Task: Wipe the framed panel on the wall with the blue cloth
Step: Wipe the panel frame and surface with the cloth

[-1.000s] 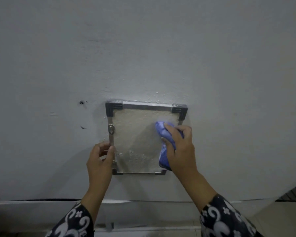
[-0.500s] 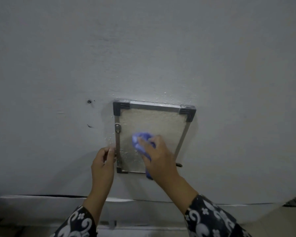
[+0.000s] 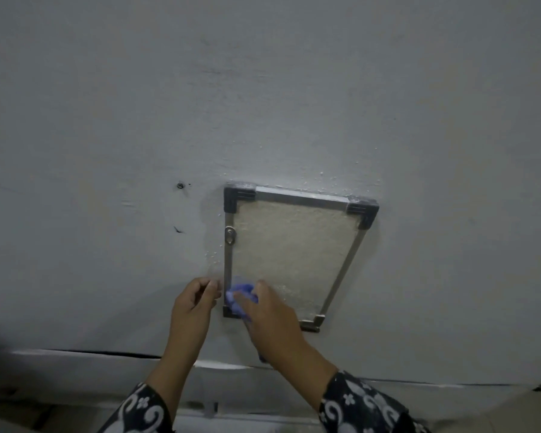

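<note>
1. Since a second ago the right hand (image 3: 270, 310) has carried the blue cloth (image 3: 241, 296) from the upper right of the framed panel (image 3: 294, 254) across and down to its lower left corner, beside the left rail of the frame
2. Judging by that sweep, most of the pale textured face has been passed over and the stroke is ending at the near left corner; the near right corner may yet need a pass
3. Fingers of the right hand curl over the bunched cloth and press it onto the panel; a tail of cloth hangs under the wrist
4. At the frame's left edge the left hand (image 3: 194, 304) has stayed, fingers loosely curled; whether it touches the rail or the wall (image 3: 107, 120) cannot be told
5. Mounted low on the wall, the panel has its small metal latch (image 3: 230, 236) on the left rail
</note>
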